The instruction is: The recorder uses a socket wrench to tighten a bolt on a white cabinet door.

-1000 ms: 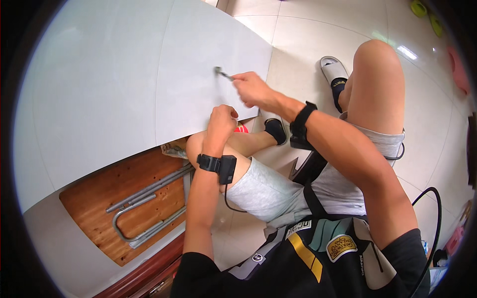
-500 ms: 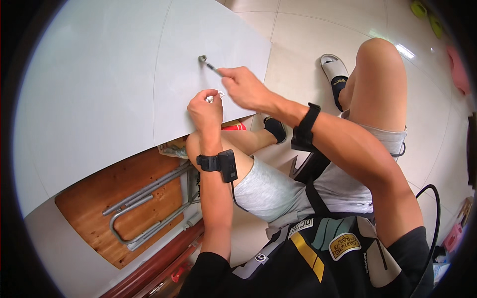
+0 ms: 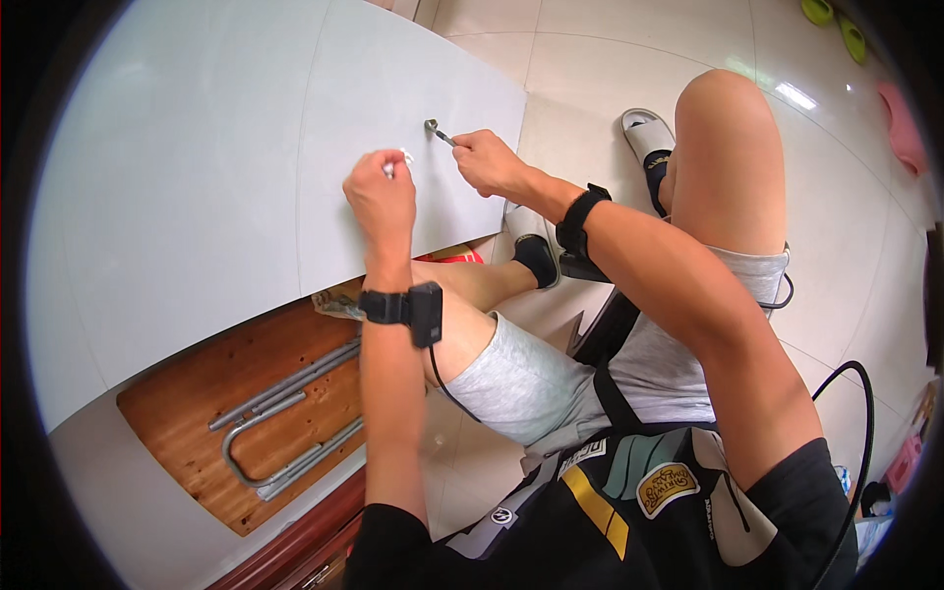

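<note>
- On the pale grey flat panel [image 3: 246,167], near its far corner, our right hand [image 3: 489,162] is closed around the handle of a small silvery metal wrench [image 3: 437,131]; the tool's ring end sits on a fastener in the board, and we judge the handle is held low and slanted so that it can be swung flat over the surface.
- Just beside it, our left hand [image 3: 381,197] is curled into a loose fist; its fingertips pinch a small whitish piece [image 3: 403,156] against the panel, though we cannot tell what the piece is; the fist seems set there to steady that part while the wrench works close by.
- Both wrists wear black strapped bands [image 3: 408,309]; a thin cable trails from the left one down past the knee.
- The panel lies tilted across our lap and over the floor, which brings the fastener within easy reach of both hands.
- Beneath the panel's near edge lies a brown wooden board [image 3: 211,393] with a bent grey metal tube frame [image 3: 285,423] folded flat on it.
- Further out, cream glazed floor tiles [image 3: 590,59] carry a white and dark sandal [image 3: 649,138] on our foot.
</note>
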`<state>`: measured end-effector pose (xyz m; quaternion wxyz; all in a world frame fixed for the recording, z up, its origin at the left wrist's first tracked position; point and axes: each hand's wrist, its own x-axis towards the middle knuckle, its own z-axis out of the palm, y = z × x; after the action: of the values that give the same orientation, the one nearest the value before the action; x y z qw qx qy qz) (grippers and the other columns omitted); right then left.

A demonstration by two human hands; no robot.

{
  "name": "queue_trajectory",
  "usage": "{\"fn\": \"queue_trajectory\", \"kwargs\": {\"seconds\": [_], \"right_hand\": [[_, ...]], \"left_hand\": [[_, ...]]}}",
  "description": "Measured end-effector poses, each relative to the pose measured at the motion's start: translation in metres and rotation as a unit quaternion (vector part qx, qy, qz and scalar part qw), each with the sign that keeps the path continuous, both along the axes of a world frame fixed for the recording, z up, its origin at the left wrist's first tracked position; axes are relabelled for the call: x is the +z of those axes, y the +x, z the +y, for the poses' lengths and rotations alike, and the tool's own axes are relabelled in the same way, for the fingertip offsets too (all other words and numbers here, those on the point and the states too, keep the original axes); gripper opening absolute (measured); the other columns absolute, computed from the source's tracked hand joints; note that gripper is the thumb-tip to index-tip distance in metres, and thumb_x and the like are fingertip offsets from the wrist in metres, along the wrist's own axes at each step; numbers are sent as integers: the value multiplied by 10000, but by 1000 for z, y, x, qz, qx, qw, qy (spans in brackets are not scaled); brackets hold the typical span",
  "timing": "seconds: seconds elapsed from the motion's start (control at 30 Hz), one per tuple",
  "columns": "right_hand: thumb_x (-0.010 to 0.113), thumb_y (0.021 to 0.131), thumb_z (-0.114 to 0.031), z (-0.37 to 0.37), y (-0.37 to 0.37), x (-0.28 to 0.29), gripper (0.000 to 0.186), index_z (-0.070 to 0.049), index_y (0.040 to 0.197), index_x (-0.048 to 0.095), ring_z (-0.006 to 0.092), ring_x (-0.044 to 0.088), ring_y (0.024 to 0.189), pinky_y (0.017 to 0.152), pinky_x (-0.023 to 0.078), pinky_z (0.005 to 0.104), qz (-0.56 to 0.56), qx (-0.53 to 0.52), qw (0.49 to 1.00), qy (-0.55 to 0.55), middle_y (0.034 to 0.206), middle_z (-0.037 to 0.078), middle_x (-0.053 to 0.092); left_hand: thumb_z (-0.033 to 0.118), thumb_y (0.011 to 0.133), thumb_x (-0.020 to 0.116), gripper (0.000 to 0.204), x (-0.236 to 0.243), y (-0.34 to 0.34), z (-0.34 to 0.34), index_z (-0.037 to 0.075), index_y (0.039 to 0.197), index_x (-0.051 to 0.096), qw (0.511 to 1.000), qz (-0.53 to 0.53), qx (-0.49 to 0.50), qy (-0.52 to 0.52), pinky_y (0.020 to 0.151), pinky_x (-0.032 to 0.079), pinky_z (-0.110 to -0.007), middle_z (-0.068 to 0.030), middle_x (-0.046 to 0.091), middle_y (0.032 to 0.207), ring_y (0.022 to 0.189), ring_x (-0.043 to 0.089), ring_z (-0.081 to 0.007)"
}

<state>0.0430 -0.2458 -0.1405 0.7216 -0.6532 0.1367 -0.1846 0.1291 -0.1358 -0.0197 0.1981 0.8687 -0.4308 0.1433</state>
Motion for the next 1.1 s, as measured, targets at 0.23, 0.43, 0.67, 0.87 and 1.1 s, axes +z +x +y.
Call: {"fn": "queue_trajectory", "kwargs": {"seconds": [0.23, 0.43, 0.67, 0.87, 1.1], "right_hand": [[417, 912, -84, 9, -2, 67, 236, -18, 689, 460, 123, 360, 453, 408, 330, 332, 39, -7, 954, 297, 556, 9, 383], [413, 891, -69, -5, -4, 20, 219, -24, 691, 490, 137, 341, 445, 398, 307, 337, 157, 8, 923, 350, 569, 24, 391], [386, 886, -58, -6, -8, 16, 202, 49, 817, 542, 197, 526, 577, 498, 423, 372, 182, -97, 911, 358, 669, 93, 528], [394, 961, -129, -9, 0, 32, 387, 63, 1241, 580, 231, 557, 678, 645, 484, 372, 3, -169, 986, -18, 795, 110, 595], [398, 939, -99, -46, 3, 65, 324, 48, 1100, 637, 385, 600, 757, 756, 492, 421, 132, -46, 985, -104, 829, 296, 622]], "left_hand": [[-9, 827, 624, 98, 16, 37, -46, -14, 880, 707, 992, -73, -80, 71, 711, 532, -416, -185, 696, 857, 770, 672, -358], [-18, 809, 611, 91, -16, 38, -52, -26, 844, 694, 979, -162, -90, 80, 709, 527, -446, -193, 674, 848, 814, 637, -365], [-49, 791, 599, 97, -69, 25, -48, -18, 804, 690, 935, -116, -125, 310, 735, 575, -429, -227, 672, 849, 847, 656, -382], [-39, 779, 634, 47, -76, 17, -48, -31, 745, 665, 973, 64, -66, 211, 707, 553, -483, -252, 675, 786, 785, 676, -424], [26, 760, 671, 70, 1, 16, -28, -16, 768, 726, 972, 145, 68, 172, 612, 530, -414, -229, 679, 708, 638, 678, -350]]}}
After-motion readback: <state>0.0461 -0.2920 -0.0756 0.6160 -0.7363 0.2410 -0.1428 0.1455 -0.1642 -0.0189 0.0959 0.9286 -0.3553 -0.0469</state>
